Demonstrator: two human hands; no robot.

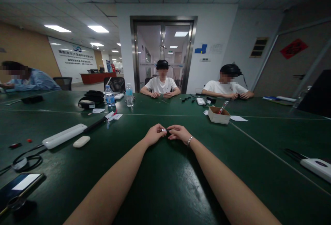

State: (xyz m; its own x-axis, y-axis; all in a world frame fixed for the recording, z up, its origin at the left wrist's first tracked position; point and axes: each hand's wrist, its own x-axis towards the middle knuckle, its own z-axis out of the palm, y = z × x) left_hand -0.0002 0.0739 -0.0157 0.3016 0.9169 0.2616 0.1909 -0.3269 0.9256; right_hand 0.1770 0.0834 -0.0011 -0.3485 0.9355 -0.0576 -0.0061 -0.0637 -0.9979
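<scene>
Both my arms stretch forward over the dark green table (165,183). My left hand (154,134) and my right hand (179,132) meet at the table's middle, fingertips pinched together on a small part (165,131) with a shiny metal end and a dark body. The part is too small to identify. A thin bracelet circles my right wrist.
A cardboard box (218,115) sits ahead to the right. A white power strip (64,136) and a white oval object (81,141) lie to the left, a phone (18,187) at near left. Two water bottles (109,96) stand further back. Three people sit across and at the left.
</scene>
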